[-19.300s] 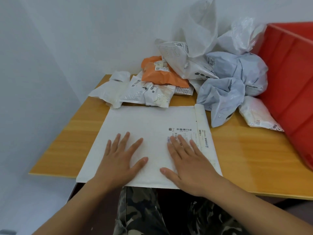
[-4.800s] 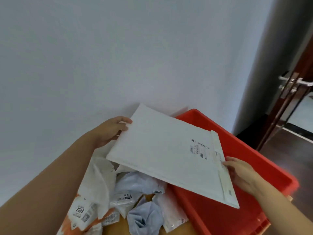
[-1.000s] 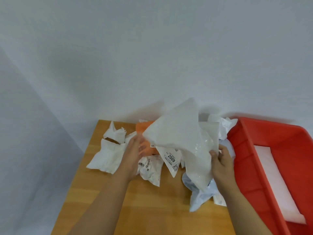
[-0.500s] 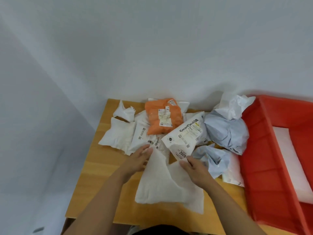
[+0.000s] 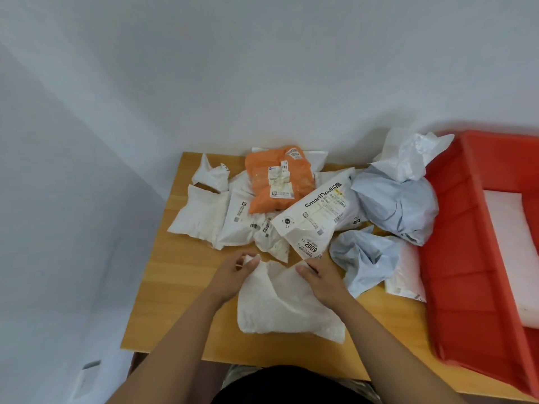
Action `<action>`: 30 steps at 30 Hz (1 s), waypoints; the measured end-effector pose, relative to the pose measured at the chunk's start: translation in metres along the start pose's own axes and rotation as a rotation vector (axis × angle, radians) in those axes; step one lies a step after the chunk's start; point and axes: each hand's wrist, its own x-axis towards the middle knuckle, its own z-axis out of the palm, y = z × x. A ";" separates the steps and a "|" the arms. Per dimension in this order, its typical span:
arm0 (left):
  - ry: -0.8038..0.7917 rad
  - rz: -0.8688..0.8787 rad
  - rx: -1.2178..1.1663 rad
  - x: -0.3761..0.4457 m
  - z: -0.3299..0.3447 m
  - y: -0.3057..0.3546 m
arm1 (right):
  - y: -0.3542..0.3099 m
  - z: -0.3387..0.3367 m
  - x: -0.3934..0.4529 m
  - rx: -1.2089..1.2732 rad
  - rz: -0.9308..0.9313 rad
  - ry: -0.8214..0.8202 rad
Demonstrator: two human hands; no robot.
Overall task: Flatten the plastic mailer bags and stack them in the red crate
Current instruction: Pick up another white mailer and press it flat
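Your left hand (image 5: 234, 272) and right hand (image 5: 320, 279) sit at the far edge of a crumpled white mailer (image 5: 287, 306) lying on the bench (image 5: 175, 287), directly in front of you, near its front edge. Left fingers (image 5: 248, 258) curl round the far-left corner of the bag, pinching it up off the wood. The right hand lies on the far-right part, thumb (image 5: 302, 269) laid over the plastic; whether its fingers are pinching the edge or only pressing it, you cannot tell from here. The bag's body runs from your hands back toward you, wider at the near end, with a raised fold between the two hands. So the material to flatten lies on your side of the fingers, and both hands are equally near it. Judgement: spread the far corners apart, then sweep palms toward yourself. The red crate (image 5: 466, 258) stands to your right, touching the bench, with one flat white mailer (image 5: 513, 252) already inside. Your right hand is the nearer one for the transfer. Beyond your hands a heap waits: an orange mailer (image 5: 275, 177), a printed white bag (image 5: 318, 217), two grey-blue bags (image 5: 399, 205).
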 end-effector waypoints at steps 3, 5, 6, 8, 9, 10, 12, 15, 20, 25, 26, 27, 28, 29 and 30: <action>0.043 0.060 0.022 0.003 -0.006 0.007 | -0.013 -0.022 -0.011 0.103 -0.003 0.087; 0.050 0.092 0.032 0.002 -0.011 0.012 | -0.024 -0.039 -0.021 0.155 -0.007 0.121; 0.043 0.116 0.030 -0.001 -0.014 0.017 | -0.031 -0.047 -0.026 0.162 -0.015 0.121; 0.020 0.179 0.006 -0.009 -0.016 0.029 | -0.046 -0.060 -0.038 0.157 -0.049 0.114; 0.011 0.210 -0.013 -0.015 -0.018 0.035 | -0.053 -0.065 -0.044 0.150 -0.069 0.118; 0.000 0.239 -0.032 -0.021 -0.019 0.042 | -0.059 -0.070 -0.049 0.145 -0.089 0.126; -0.012 0.310 -0.045 -0.033 -0.023 0.053 | -0.069 -0.077 -0.058 0.138 -0.124 0.147; 0.053 0.475 -0.001 -0.047 -0.032 0.063 | -0.083 -0.084 -0.067 0.125 -0.179 0.183; 0.236 0.679 0.082 -0.056 -0.044 0.078 | -0.109 -0.088 -0.071 0.195 -0.272 0.292; 0.352 0.734 0.122 -0.056 -0.056 0.082 | -0.124 -0.092 -0.065 0.336 -0.265 0.415; 0.359 0.737 0.120 -0.056 -0.057 0.081 | -0.124 -0.092 -0.064 0.350 -0.272 0.426; 0.366 0.741 0.125 -0.058 -0.058 0.080 | -0.123 -0.092 -0.063 0.362 -0.282 0.437; 0.375 0.745 0.131 -0.059 -0.057 0.080 | -0.123 -0.092 -0.063 0.374 -0.290 0.448; 0.385 0.746 0.137 -0.060 -0.057 0.079 | -0.122 -0.092 -0.062 0.383 -0.300 0.459; 0.396 0.744 0.137 -0.060 -0.056 0.079 | -0.123 -0.091 -0.062 0.396 -0.300 0.467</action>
